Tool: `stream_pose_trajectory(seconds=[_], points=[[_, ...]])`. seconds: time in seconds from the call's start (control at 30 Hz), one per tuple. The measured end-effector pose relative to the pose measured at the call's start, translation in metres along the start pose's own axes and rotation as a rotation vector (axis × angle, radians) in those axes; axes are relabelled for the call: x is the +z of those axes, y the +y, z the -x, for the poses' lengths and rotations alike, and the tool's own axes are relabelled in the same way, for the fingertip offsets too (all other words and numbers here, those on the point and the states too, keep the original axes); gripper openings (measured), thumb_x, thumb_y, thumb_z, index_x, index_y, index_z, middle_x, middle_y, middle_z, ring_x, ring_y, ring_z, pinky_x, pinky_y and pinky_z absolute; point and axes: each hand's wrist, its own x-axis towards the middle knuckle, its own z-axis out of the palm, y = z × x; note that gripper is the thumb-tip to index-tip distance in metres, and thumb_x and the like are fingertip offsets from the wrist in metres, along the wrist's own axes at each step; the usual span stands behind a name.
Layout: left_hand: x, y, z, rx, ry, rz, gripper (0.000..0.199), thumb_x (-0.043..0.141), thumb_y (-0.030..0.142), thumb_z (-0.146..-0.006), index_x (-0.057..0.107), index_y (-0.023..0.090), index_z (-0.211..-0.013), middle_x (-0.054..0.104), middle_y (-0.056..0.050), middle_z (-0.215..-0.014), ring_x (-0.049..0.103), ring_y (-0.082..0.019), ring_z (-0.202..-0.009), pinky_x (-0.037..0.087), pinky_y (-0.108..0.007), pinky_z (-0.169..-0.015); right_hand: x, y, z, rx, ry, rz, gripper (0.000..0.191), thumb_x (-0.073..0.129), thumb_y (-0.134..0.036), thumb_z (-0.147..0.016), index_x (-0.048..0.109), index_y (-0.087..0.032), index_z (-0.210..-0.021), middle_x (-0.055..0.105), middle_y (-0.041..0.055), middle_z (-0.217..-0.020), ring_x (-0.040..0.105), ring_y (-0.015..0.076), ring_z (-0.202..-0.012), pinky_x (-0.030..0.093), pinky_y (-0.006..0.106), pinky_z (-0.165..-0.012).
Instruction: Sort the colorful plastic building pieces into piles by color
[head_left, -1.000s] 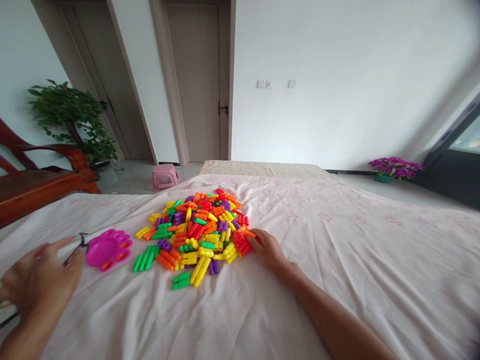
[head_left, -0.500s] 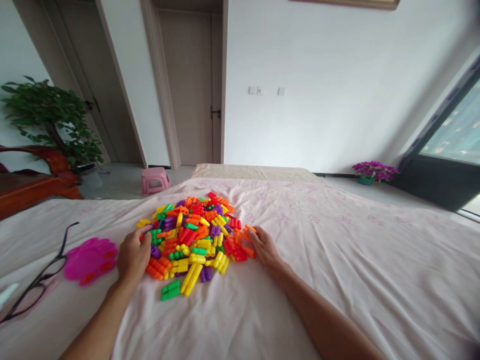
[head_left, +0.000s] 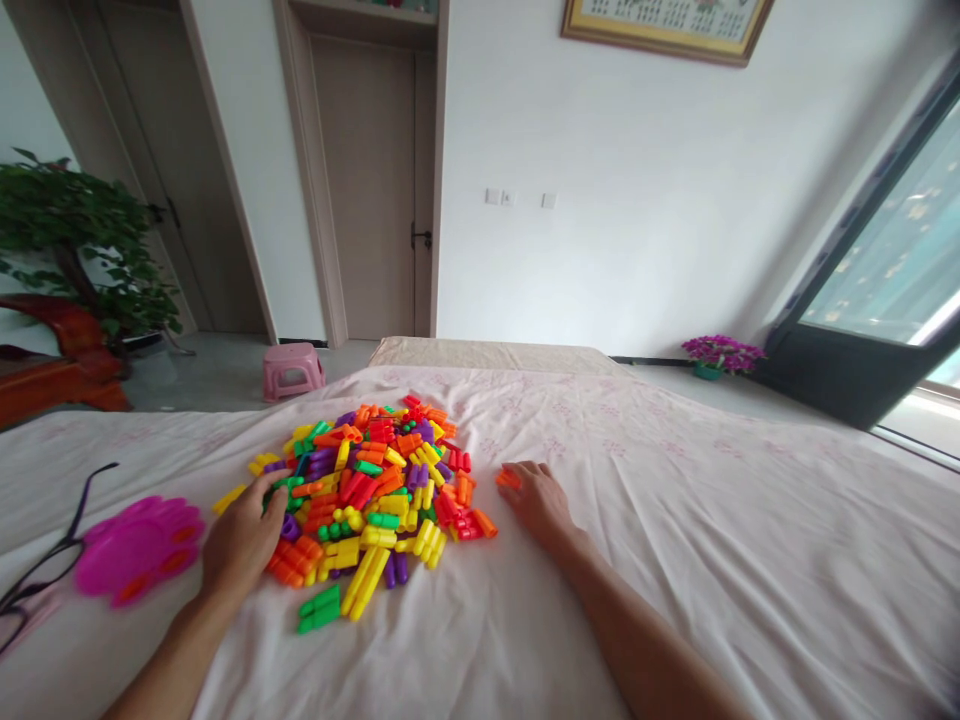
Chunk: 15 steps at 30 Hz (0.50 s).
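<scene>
Plastic building pieces (head_left: 360, 487), in red, orange, yellow, green and purple, lie in a loose heap on a pale, flower-patterned cloth (head_left: 675, 570), left of the middle of the view. Two bare hands flank the heap.

The right hand (head_left: 536, 502) is palm down just beyond the heap's right edge, fingers half bent, fingertips touching an orange piece (head_left: 508, 479) that sits apart from the rest. Whether the fingers pinch that piece or only rest on it cannot be told.

The left hand (head_left: 244, 540) curves against the heap's left edge, thumb and forefinger slightly parted beside green pieces (head_left: 292, 492); its other fingers are hidden, so any grip cannot be made out.

Just left of the left hand is a magenta paw-shaped dish (head_left: 136, 548) with orange spots, and beside it dark-framed eyeglasses (head_left: 80, 508), cut off by the picture's edge.

Past the cloth stand a pink stool (head_left: 293, 370), a leafy plant (head_left: 82, 235) behind a reddish wooden seat (head_left: 71, 340), a closed brown door (head_left: 366, 190) and, at far right, purple flowers (head_left: 724, 352) in a green pot.
</scene>
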Motion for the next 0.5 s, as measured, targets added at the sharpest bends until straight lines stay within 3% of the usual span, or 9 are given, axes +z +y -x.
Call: stream_pose_trajectory(seconds=[0.1,0.23,0.33,0.5], points=[[0.0,0.0,0.0,-0.006,-0.007,0.001,0.048,0.033,0.045,-0.098,0.064,0.024,-0.129,0.073,-0.011,-0.125,0.068,-0.027,-0.102,0.047,-0.033,-0.075,-0.001,-0.004,0.001,-0.013,0.004,0.038,0.034,0.059,-0.035,-0.093,0.07,-0.029,-0.125,0.069,0.0056,-0.127,0.057,0.0268,-0.114,0.046,0.037,-0.094],[0.001,-0.001,-0.002,-0.013,-0.011,0.001,0.049,0.031,0.045,-0.098,0.064,0.024,-0.127,0.073,-0.011,-0.124,0.068,-0.029,-0.103,0.046,-0.035,-0.078,-0.002,0.002,-0.008,0.08,0.066,0.067,0.038,0.061,-0.042,-0.092,0.068,-0.028,-0.128,0.07,0.0074,-0.123,0.059,0.0282,-0.115,0.046,0.038,-0.093],[0.002,-0.003,-0.005,-0.011,0.001,0.01,0.048,0.031,0.045,-0.098,0.066,0.025,-0.125,0.074,-0.01,-0.122,0.068,-0.028,-0.102,0.046,-0.034,-0.078,-0.001,0.019,-0.028,0.175,0.114,0.042,0.042,0.059,-0.046,-0.092,0.067,-0.027,-0.129,0.069,0.0091,-0.125,0.062,0.0287,-0.114,0.048,0.038,-0.089],[0.004,-0.004,-0.009,-0.019,0.005,0.033,0.047,0.034,0.046,-0.098,0.069,0.026,-0.122,0.075,-0.01,-0.117,0.068,-0.027,-0.096,0.046,-0.033,-0.073,0.005,0.047,-0.078,0.291,0.194,-0.076,0.042,0.06,-0.039,-0.088,0.069,-0.02,-0.125,0.068,0.0127,-0.124,0.068,0.0254,-0.105,0.05,0.035,-0.089]])
